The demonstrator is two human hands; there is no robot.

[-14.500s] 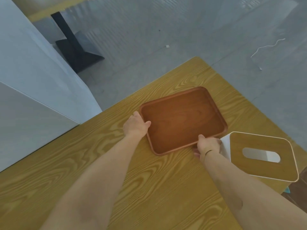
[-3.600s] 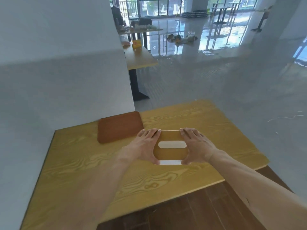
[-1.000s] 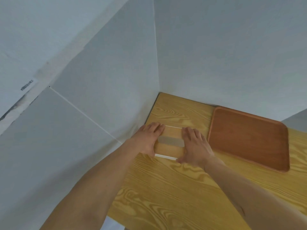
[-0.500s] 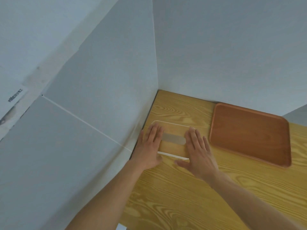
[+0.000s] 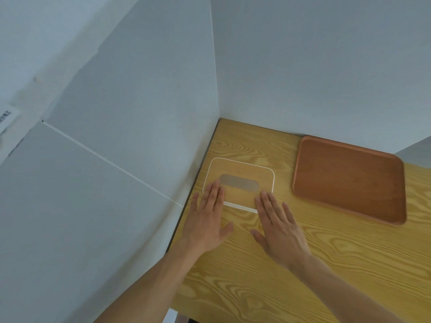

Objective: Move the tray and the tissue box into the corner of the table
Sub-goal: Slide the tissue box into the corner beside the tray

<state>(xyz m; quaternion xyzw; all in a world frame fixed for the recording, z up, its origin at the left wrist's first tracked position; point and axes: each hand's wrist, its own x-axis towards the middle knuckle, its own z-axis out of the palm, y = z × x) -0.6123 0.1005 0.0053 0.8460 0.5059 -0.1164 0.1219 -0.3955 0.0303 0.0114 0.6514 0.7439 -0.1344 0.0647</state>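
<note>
A: Wood grain all over. Where are the two things?

B: The box [image 5: 240,180] sits on the surface [image 5: 326,264] against the left wall [image 5: 130,136], a little short of the corner itself. The tray [image 5: 349,180] lies flat to its right, apart from it, its far edge along the back wall [image 5: 326,66].

A: And your hands?

B: Both flat and spread, gripping nothing. My left hand [image 5: 207,220] has its fingertips over the box's near left edge; my right hand [image 5: 279,229] has its fingertips at the near right corner. Palms lie on my side of the box, which I'd say suits nudging it or letting go, not lifting.

A: What's it made of?

B: The box has a light wooden lid with a white rim, rounded corners and a long grey slot. The tray is darker, reddish-brown wood, shallow, with a raised lip. Both look rigid and smooth, so they should slide easily.

A: Nearly done?

B: I'd judge so; both sit close to the corner.
</note>
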